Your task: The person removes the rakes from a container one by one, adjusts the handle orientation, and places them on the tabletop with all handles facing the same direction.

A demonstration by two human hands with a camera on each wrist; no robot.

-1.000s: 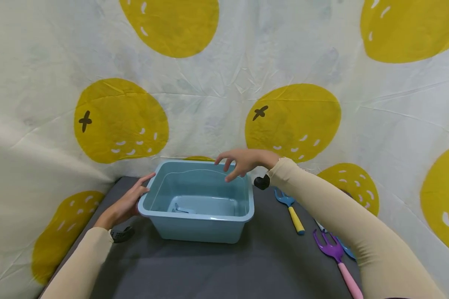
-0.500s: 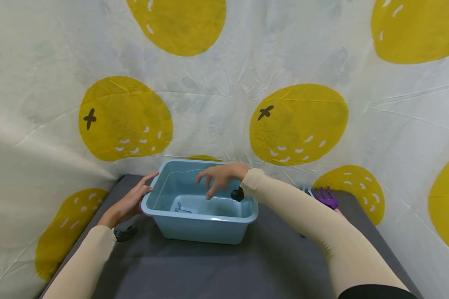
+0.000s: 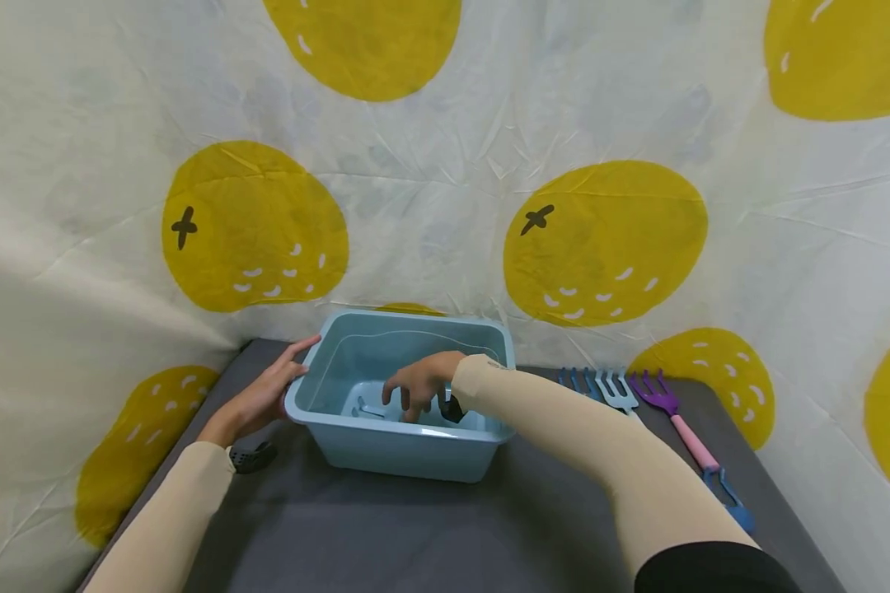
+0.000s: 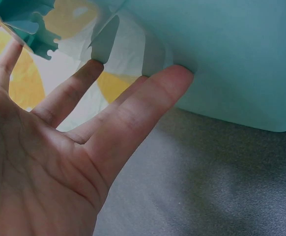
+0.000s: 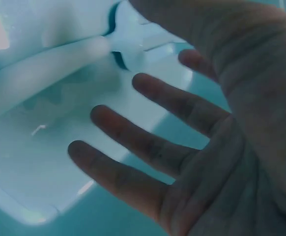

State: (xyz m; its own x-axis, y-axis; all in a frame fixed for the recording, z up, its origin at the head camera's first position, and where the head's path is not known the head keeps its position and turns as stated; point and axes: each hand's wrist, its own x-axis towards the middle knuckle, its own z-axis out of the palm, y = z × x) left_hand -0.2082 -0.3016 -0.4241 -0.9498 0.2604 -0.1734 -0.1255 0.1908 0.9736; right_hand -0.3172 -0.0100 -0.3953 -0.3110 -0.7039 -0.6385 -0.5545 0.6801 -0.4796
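A light-blue plastic basin (image 3: 408, 455) stands on the grey table. My left hand (image 3: 263, 395) holds its left rim, the thumb up by the edge; in the left wrist view the other fingers (image 4: 133, 110) lie nearly straight against the outer wall. Inside the basin is my right hand (image 3: 423, 380), fingers loosely bent and spread, with nothing in them. Below it on the basin floor lies a small blue hand tool (image 3: 371, 410). Its pale handle (image 5: 44, 69) shows in the right wrist view, apart from the fingertips; part of its head is behind the thumb.
Along the right side lie several garden hand forks: a blue one (image 3: 578, 382), a light-blue one (image 3: 619, 394), a purple one with a pink handle (image 3: 695, 443), and another blue tool (image 3: 737, 515). My right sleeve (image 3: 564, 436) covers part of them. A fruit-patterned curtain (image 3: 445, 206) hangs behind.
My right hand has moved left and down, from over the basin's far right corner into it. The right arm uncovers some forks and covers others. The left hand keeps its hold.
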